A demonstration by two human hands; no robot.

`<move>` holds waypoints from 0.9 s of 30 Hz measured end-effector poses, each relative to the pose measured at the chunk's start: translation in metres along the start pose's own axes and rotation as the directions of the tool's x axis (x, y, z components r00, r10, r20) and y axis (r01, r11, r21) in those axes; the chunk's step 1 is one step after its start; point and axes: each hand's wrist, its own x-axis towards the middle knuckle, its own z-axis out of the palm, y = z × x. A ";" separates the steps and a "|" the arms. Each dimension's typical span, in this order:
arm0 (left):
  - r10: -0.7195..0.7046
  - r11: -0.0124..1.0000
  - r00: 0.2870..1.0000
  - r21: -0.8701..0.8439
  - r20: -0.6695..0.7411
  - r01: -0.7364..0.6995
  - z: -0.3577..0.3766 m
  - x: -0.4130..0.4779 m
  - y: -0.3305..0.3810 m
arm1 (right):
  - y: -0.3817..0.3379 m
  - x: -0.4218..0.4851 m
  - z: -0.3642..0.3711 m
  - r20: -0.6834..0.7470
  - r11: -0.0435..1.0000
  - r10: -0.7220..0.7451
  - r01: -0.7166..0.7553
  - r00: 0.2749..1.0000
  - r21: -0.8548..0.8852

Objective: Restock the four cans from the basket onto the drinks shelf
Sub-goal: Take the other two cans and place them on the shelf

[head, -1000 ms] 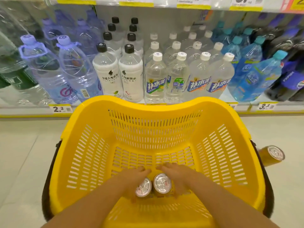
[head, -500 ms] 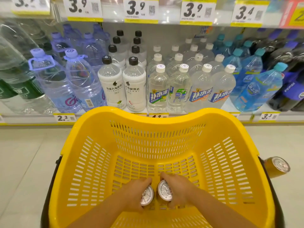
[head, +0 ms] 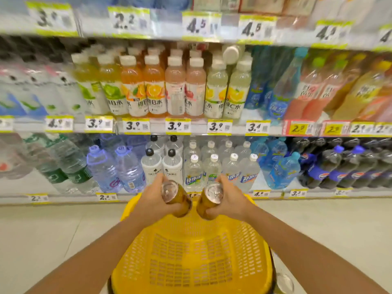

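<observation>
Gripping one gold can apiece, both hands are held up above the far rim of the yellow basket (head: 191, 247). The left hand (head: 152, 200) is wrapped around the body of the left can (head: 176, 195), whose silver top is tipped toward the camera and slightly to the left. The right hand (head: 229, 201) is clenched around the right can (head: 209, 199), tipped the same way with its silver lid showing. The two cans are held close together but apart, with a narrow gap seen between their lower ends. Both are raised clear of the basket, in front of the lowest drinks shelf (head: 191, 196), and neither is touching it.

The basket's slotted floor is seen bare beneath the arms. At the lower right, just outside the basket's rim, a round silver can top (head: 284, 282) is partly visible, though blurred.

On the lowest shelf, clear bottles with white caps (head: 194, 172) are lined up directly behind the hands, with two black-capped white bottles (head: 151, 166) to their left, large water jugs (head: 104, 168) further left, and dark cola bottles (head: 322, 166) to the right. The shelf above is stocked with fruit-flavoured drinks (head: 154, 85) in orange, pink and pale yellow. Yellow-edged price tags (head: 178, 126) are fixed along every shelf edge; much of the upper part is smeared by motion blur.
</observation>
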 end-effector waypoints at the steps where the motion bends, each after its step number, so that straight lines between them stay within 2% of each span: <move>1: -0.002 0.999 1.000 -0.036 -0.020 0.002 -0.019 0.000 0.027 | -0.030 -0.006 -0.019 -0.016 1.000 -0.009 0.010 1.000 0.025; 10: 0.135 0.966 0.978 -0.198 -0.160 -0.165 -0.180 -0.014 0.264 | -0.273 -0.075 -0.174 -0.213 0.979 -0.152 0.177 0.965 0.104; 15: 0.113 0.956 0.976 -0.247 -0.188 -0.159 -0.271 -0.027 0.397 | -0.390 -0.120 -0.260 -0.311 0.961 -0.131 0.198 0.941 0.193; 19: 0.191 0.899 0.959 -0.356 -0.207 -0.256 -0.328 -0.039 0.488 | -0.472 -0.158 -0.322 -0.342 0.940 -0.167 0.254 0.925 0.227; 23: 0.253 0.833 0.941 -0.444 -0.225 -0.330 -0.365 -0.049 0.571 | -0.541 -0.188 -0.370 -0.431 0.912 -0.213 0.336 0.877 0.233; 27: 0.355 0.791 0.900 -0.431 -0.253 -0.434 -0.389 -0.051 0.638 | -0.595 -0.217 -0.410 -0.549 0.891 -0.258 0.415 0.795 0.183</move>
